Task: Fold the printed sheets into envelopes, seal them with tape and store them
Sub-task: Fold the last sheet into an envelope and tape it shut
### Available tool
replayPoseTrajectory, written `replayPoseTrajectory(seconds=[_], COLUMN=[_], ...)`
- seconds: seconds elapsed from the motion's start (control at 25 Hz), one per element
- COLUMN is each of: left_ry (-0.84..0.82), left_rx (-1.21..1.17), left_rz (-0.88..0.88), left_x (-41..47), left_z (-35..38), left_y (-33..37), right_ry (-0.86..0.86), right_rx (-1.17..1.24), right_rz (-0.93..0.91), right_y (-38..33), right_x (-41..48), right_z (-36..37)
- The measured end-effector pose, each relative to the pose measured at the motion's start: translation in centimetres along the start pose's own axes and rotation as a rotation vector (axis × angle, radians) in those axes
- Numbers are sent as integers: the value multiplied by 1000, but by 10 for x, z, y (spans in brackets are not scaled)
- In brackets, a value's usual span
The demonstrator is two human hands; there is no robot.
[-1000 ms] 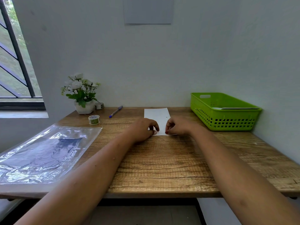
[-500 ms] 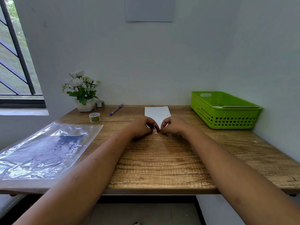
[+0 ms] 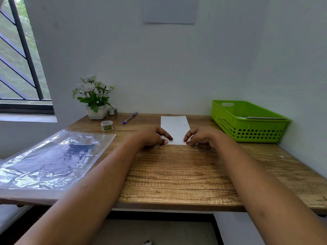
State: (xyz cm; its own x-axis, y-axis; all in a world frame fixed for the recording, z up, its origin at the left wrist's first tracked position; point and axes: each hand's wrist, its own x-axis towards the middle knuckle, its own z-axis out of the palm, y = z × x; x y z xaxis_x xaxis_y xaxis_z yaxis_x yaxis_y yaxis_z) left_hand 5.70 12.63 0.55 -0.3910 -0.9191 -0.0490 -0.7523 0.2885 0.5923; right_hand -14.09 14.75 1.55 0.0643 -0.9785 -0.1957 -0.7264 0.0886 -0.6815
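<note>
Left hand (image 3: 153, 137) and right hand (image 3: 203, 137) each hold a near corner of the sheet (image 3: 174, 126) in a pinch grip, likely squaring it on the tabletop (image 3: 177, 174) for a crease.

Two hands near the middle of one wooden table (image 3: 177, 174): left hand (image 3: 152, 137) and right hand (image 3: 203, 137). One white sheet (image 3: 175, 128) under their fingertips, toward 12 o'clock. Two tape rolls at 10 o'clock: nearer roll (image 3: 106, 125) on open wood, farther roll (image 3: 112, 111) beside the pot. One pen (image 3: 130, 118) at 11 o'clock. One flower pot (image 3: 96, 112) at 10 o'clock. One plastic bag (image 3: 53, 160) at 8 o'clock. One green basket (image 3: 247, 128) at 2 o'clock, one flat sheet (image 3: 265, 118) inside.
</note>
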Motion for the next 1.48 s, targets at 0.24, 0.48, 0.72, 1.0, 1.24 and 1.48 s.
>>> replayPoseTrajectory(seconds=[0.24,0.48,0.72,1.0,1.24,1.48], left_ry=[-19,-36,51,173,212,197], left_rx=[-40,-19,288,613,1008,1137], left_rz=[-46,10,66,350,482,511], left_x=[-5,-2,2,-1,-8,-15], left_z=[-4,-5,3,26,33,33], left_y=[-2,-10,-3,23,41,49], right_ry=[6,64,143,90,153,213], right_rx=[22,62,144,653,616,485], right_rz=[11,-19,-58,55,7,-111], right_y=[14,24,22,20,18,15], right_x=[-4,3,3,13,10,8], right_z=[-16,-19,-19,-13,-8,-1])
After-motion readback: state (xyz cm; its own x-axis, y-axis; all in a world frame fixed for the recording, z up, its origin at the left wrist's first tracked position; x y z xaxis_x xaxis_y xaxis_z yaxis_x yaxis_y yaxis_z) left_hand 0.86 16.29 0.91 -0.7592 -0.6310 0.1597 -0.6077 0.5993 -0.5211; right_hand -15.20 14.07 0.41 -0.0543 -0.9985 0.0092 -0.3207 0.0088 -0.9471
